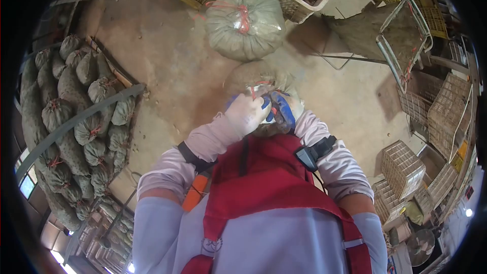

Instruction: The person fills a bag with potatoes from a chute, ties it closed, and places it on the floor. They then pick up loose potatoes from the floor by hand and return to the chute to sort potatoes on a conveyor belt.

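A filled mesh sack (253, 75) stands upright on the floor right in front of me, partly hidden by my hands and the red apron. My left hand (246, 113), in a white glove with blue patches, is closed at the gathered top of this sack. Red string (253, 92) shows beside its knuckles. Close against it, my right hand (288, 110) is curled at the same gathered top, its glove showing blue. A bit of red shows between the two hands. Exactly which strands each hand grips is hidden.
Ahead stands a full sack (246, 25) tied with red string. Behind it a crate (304, 5) holds potato-like produce. Filled sacks (66, 106) are piled at left, beside a metal bar (81, 124). At right are a metal frame (403, 40) with mesh and stacked crates (401, 167).
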`<state>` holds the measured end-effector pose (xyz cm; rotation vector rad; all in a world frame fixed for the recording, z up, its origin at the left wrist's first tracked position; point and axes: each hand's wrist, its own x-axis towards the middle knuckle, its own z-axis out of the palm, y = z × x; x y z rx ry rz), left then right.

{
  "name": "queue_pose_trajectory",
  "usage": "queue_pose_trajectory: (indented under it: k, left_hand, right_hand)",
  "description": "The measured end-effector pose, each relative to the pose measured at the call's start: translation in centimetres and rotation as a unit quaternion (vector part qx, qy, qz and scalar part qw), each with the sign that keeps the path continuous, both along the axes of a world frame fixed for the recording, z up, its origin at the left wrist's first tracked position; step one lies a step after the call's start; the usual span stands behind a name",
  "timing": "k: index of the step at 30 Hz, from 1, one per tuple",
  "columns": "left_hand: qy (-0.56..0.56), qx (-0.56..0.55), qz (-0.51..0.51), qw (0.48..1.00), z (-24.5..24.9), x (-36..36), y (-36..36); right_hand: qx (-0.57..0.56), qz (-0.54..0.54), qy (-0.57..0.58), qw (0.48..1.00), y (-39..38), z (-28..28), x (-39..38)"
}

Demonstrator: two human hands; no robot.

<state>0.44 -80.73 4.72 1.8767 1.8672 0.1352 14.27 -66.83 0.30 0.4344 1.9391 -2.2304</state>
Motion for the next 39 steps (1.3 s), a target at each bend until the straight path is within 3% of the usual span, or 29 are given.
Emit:
queue_pose_trajectory:
  k: [1, 3, 4, 6, 7, 9, 10, 11, 12, 13, 14, 16, 17, 19, 20, 22, 24, 26, 27, 28, 30, 31, 33, 34, 35, 36, 37, 38, 39]
  left_hand:
    - [0.0, 0.0, 0.002, 1.0, -0.6, -0.4, 0.1]
    - [-0.28, -0.093, 0.122, 0.948, -1.6, -1.3, 0.0]
    - [-0.542, -0.208, 0.217, 0.785, -1.6, -2.7, 0.0]
    - [-0.6, -0.272, 0.217, 0.72, -1.9, -4.6, -0.9]
    - [-0.6, -0.274, 0.217, 0.72, -2.5, -4.7, -1.0]
    - [-0.381, 0.065, -0.038, 0.922, -3.0, -4.1, -1.1]
    - [-0.385, 0.064, -0.038, 0.92, -3.0, -3.6, -1.2]
    - [-0.509, -0.146, 0.152, 0.835, -1.8, -3.5, -0.6]
    - [-0.58, -0.34, 0.327, 0.664, -1.1, -3.5, -0.3]
    - [-0.548, -0.243, 0.224, 0.769, -4.1, -3.0, -2.1]
    - [-0.546, -0.242, 0.227, 0.77, -2.9, -3.4, -1.7]
    - [-0.609, -0.345, 0.366, 0.613, 0.4, -4.0, -0.8]
    - [-0.608, -0.351, 0.365, 0.612, 0.2, -3.4, -1.2]
    - [-0.362, -0.104, 0.243, 0.894, -2.2, -2.4, -2.4]
    - [-0.364, -0.106, 0.243, 0.893, -4.7, -2.9, -2.9]
    - [-0.174, -0.176, 0.272, 0.93, -8.6, -4.1, -4.6]
    - [-0.128, -0.197, 0.246, 0.94, -7.4, -5.3, -3.0]
    - [-0.221, -0.234, 0.276, 0.906, -6.3, -4.5, -4.4]
    - [-0.173, -0.2, 0.251, 0.931, -5.3, -4.5, -4.5]
    - [-0.141, -0.232, 0.218, 0.937, -4.6, -4.7, -4.4]
    - [-0.102, -0.296, 0.155, 0.937, -2.9, -5.3, -3.6]
    - [-0.101, -0.294, 0.154, 0.938, -1.7, -5.6, -3.3]
    - [-0.071, -0.289, 0.132, 0.946, 0.6, -6.3, -3.1]
    - [-0.069, -0.288, 0.13, 0.946, 0.1, -6.7, -3.9]
    - [-0.314, -0.239, 0.212, 0.894, -1.3, -7.0, -5.3]
    - [-0.537, -0.176, 0.28, 0.776, -2.6, -6.7, -6.5]
    - [-0.643, -0.119, 0.329, 0.681, -3.8, -5.3, -6.9]
    - [-0.644, -0.121, 0.328, 0.681, -5.2, -4.0, -7.7]
    - [-0.733, -0.104, 0.375, 0.557, -6.7, -3.0, -8.3]
  right_hand:
    - [0.0, 0.002, 0.0, 1.0, 0.6, 1.0, -0.8]
    - [0.043, -0.022, -0.225, 0.973, 1.0, 2.4, -2.0]
    - [0.042, -0.021, -0.224, 0.973, 0.8, 2.7, -1.5]
    - [-0.105, -0.154, -0.215, 0.959, 1.5, 3.3, 0.2]
    - [-0.081, -0.152, -0.263, 0.949, 1.8, 0.8, 2.2]
    - [-0.184, -0.141, -0.278, 0.932, 0.2, 1.7, 3.5]
    - [-0.278, -0.128, -0.282, 0.909, -0.6, 2.3, 4.0]
    - [-0.234, -0.069, -0.298, 0.923, -1.9, 2.0, 3.7]
    - [-0.17, -0.01, -0.302, 0.938, -1.9, 4.9, 1.1]
    - [0.018, 0.003, -0.195, 0.981, -3.0, 2.6, 1.8]
    - [0.203, 0.015, -0.077, 0.976, -4.1, 0.2, 2.5]
    - [0.225, 0.039, -0.096, 0.969, -2.9, 2.8, 1.9]
    - [0.251, 0.063, -0.116, 0.959, -2.1, 3.9, 1.8]
    - [0.327, 0.095, -0.145, 0.929, -1.0, 3.6, 1.8]
    - [0.401, 0.131, -0.17, 0.89, -0.4, 2.9, 1.9]
    - [0.318, 0.206, -0.301, 0.875, 1.9, -1.4, 3.6]
    - [0.328, 0.155, -0.264, 0.894, 1.6, -2.6, 5.4]
    - [0.347, 0.069, -0.223, 0.908, 0.3, -1.1, 6.0]
    - [0.352, 0.016, -0.112, 0.929, 0.1, 0.8, 5.0]
    - [0.316, 0.051, -0.11, 0.941, 0.4, 2.0, 3.5]
    - [0.006, -0.111, -0.078, 0.991, -1.4, 1.7, 1.7]
    - [0.008, -0.112, -0.076, 0.991, -2.4, 0.1, 1.1]
    - [-0.449, -0.252, -0.039, 0.856, -4.2, -4.2, 0.6]
    - [-0.449, -0.253, -0.037, 0.856, -4.3, -5.0, 0.8]
    - [-0.533, -0.301, -0.031, 0.79, -4.4, -5.6, 1.0]
    - [-0.61, -0.345, -0.026, 0.712, -4.7, -5.9, 1.4]
    - [-0.613, -0.354, -0.068, 0.703, -4.6, -5.7, 1.6]
    - [-0.613, -0.357, -0.068, 0.702, -4.9, -6.0, 2.1]
    - [-0.64, -0.368, -0.067, 0.671, -5.2, -6.8, 2.4]
